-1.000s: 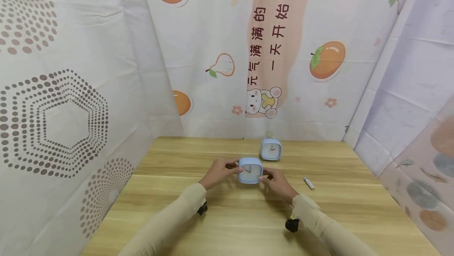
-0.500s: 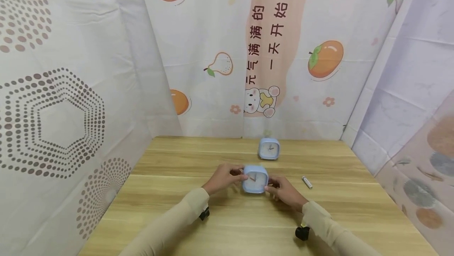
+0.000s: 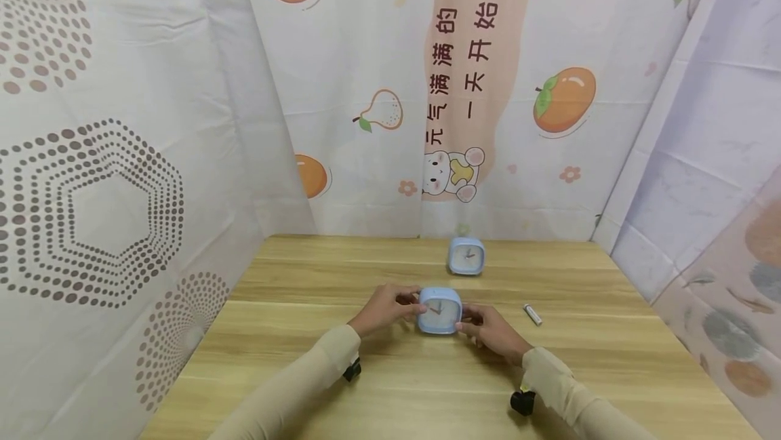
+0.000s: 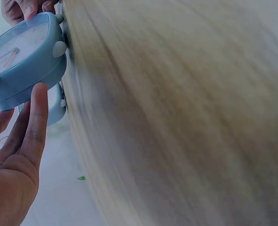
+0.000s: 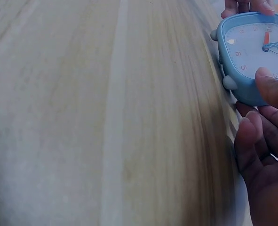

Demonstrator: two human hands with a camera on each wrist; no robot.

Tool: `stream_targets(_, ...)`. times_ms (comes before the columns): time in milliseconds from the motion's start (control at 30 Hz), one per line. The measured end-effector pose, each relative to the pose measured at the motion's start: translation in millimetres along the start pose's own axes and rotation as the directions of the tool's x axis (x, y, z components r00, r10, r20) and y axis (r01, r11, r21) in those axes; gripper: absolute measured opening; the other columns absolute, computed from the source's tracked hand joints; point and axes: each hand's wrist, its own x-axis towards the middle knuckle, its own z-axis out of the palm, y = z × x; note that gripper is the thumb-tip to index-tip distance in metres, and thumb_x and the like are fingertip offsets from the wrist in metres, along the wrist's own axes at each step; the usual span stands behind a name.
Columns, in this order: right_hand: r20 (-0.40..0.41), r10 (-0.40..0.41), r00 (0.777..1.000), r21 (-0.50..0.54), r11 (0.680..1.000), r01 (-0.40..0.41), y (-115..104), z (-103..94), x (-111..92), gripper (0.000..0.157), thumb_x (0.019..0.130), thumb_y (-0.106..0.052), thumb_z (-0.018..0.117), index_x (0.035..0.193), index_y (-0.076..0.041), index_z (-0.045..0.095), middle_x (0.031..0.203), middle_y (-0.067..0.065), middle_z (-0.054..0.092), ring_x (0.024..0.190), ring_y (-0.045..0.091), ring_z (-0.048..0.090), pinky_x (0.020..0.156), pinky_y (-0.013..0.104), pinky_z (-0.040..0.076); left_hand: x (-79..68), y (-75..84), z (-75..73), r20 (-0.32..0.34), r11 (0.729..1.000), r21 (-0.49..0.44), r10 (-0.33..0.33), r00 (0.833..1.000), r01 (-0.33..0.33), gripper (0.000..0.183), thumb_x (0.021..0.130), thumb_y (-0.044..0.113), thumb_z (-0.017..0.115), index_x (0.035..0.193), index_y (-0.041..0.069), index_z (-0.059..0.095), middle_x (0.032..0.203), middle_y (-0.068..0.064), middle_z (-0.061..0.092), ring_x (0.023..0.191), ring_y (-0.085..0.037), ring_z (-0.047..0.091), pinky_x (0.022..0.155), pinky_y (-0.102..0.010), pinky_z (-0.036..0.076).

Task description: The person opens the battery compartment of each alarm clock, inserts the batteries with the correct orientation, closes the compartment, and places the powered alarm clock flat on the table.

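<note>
A light blue alarm clock (image 3: 440, 321) with rounded corners and a pale dial is held between both hands, its face toward me. At its left side, my left hand (image 3: 386, 309) grips it with the thumb over the front edge and fingers at the side and back. My right hand (image 3: 493, 333) pinches the opposite side, thumb on the front edge. Small white feet (image 4: 59, 49) show under the clock in the left wrist view, close to the wooden tabletop; whether they touch it I cannot tell. The clock's back is hidden.
A second, matching blue clock (image 3: 466, 257) stands behind, near the table's back edge. To the right lies a small white cylinder (image 3: 532, 314) that looks like a battery. Patterned curtains (image 3: 342, 216) enclose the wooden table (image 3: 293, 331) at the back and sides.
Over the second, both hands have brought the front clock nearer to me and slightly right. It has hardly moved in the last half second. The rear clock and the white cylinder stay put.
</note>
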Motion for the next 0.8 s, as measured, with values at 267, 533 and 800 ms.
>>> stream_targets(267,0.056,0.001,0.998,-0.020,1.000,0.000,-3,-5.4,-1,0.057,0.100,-0.024,0.069,0.146,0.004,0.051,0.119,0.014,0.066,0.084,0.023,0.057,0.062,0.030,0.052,-0.3,-5.0,1.1,0.000,0.999,-0.033,-0.002,1.000,0.002,0.052,0.091,0.037,0.080,0.134,0.010,0.070,0.101,0.004,0.073,0.090,-0.012,0.068,0.078,-0.028,0.058)
stream_targets(533,0.124,0.026,0.992,0.010,1.000,-0.027,0,-16.6,-1,0.059,0.102,-0.032,0.066,0.147,0.004,0.050,0.122,0.017,0.063,0.083,0.022,0.060,0.065,0.032,0.055,-3.6,-8.6,-2.5,0.153,0.976,-0.196,-0.069,0.986,0.098,0.046,0.098,0.033,0.072,0.136,0.008,0.066,0.103,-0.005,0.071,0.084,-0.023,0.072,0.069,-0.037,0.061)
stream_targets(800,0.148,0.053,0.987,0.054,0.997,-0.062,0,-21.2,2,0.066,0.108,-0.041,0.052,0.152,0.006,0.040,0.106,0.015,0.065,0.073,0.019,0.059,0.064,0.032,0.055,-9.4,-5.4,-6.6,0.178,0.941,-0.183,-0.252,0.951,0.284,0.058,0.104,0.052,0.054,0.110,-0.003,0.071,0.097,-0.012,0.069,0.085,-0.023,0.071,0.074,-0.037,0.059)
